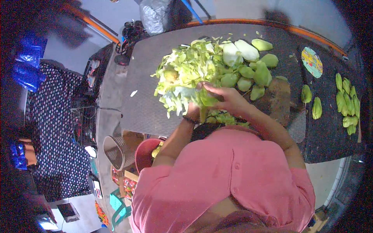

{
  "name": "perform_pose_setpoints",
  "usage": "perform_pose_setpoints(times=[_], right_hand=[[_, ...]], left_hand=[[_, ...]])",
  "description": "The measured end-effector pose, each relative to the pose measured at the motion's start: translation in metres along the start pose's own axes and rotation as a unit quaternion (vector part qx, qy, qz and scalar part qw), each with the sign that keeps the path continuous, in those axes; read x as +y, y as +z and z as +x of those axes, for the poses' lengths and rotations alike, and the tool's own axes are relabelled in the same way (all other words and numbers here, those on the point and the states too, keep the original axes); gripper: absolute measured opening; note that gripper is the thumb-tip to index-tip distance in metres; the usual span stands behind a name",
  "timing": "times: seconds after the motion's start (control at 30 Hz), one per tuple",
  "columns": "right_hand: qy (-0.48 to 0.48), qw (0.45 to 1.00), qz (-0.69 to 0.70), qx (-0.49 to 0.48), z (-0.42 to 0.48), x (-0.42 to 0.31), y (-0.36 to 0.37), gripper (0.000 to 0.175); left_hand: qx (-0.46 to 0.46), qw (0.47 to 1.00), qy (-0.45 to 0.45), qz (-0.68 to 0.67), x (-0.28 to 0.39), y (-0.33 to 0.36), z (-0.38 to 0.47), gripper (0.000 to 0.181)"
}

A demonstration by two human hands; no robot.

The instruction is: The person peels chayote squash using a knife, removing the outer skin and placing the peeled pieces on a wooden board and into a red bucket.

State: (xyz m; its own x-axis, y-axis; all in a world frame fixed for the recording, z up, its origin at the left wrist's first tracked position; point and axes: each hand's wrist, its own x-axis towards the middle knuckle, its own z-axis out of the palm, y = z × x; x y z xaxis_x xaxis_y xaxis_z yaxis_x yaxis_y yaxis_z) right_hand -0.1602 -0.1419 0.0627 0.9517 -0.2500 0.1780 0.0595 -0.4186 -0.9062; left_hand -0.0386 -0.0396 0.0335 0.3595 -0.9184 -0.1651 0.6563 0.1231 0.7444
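Pale green vegetable peelings point(191, 62) form a loose heap on the dark mat in front of me. At its near side my left hand point(193, 109) is partly covered by a clump of peelings point(176, 97). My right hand point(228, 97) reaches in from the right, its fingers curled over green peelings point(208, 100) held between both hands. Peeled white gourds point(246, 49) and several green chayote-like pieces point(260, 74) lie just beyond my right hand. A rounded greenish fruit point(170, 75) pokes out of the heap. More shreds point(223, 118) lie under my right wrist.
A brown wooden board point(278, 97) lies right of my hands. Further right are single chayotes point(317, 107), a cluster of them point(348, 100) and a colourful oval piece point(311, 62). Left below stand a red tub point(145, 154), a mesh basket point(113, 153) and a teal plastic stool point(118, 204).
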Motion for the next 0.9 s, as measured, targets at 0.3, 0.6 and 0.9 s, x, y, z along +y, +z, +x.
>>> perform_pose_setpoints(times=[0.3, 0.6, 0.9], right_hand=[[0.089, 0.995, 0.015, 0.037, -0.001, 0.004, -0.01, 0.055], [0.108, 0.986, -0.123, 0.033, -0.002, -0.016, 0.003, 0.072], [0.022, 0.995, -0.073, 0.057, -0.001, 0.003, 0.003, 0.058]], left_hand=[[-0.14, 0.982, -0.125, 0.0, 0.011, -0.046, 0.0, 0.039], [-0.139, 0.965, -0.085, 0.204, -0.013, -0.069, -0.002, 0.03], [-0.053, 0.888, 0.036, 0.456, -0.006, -0.03, -0.014, 0.027]])
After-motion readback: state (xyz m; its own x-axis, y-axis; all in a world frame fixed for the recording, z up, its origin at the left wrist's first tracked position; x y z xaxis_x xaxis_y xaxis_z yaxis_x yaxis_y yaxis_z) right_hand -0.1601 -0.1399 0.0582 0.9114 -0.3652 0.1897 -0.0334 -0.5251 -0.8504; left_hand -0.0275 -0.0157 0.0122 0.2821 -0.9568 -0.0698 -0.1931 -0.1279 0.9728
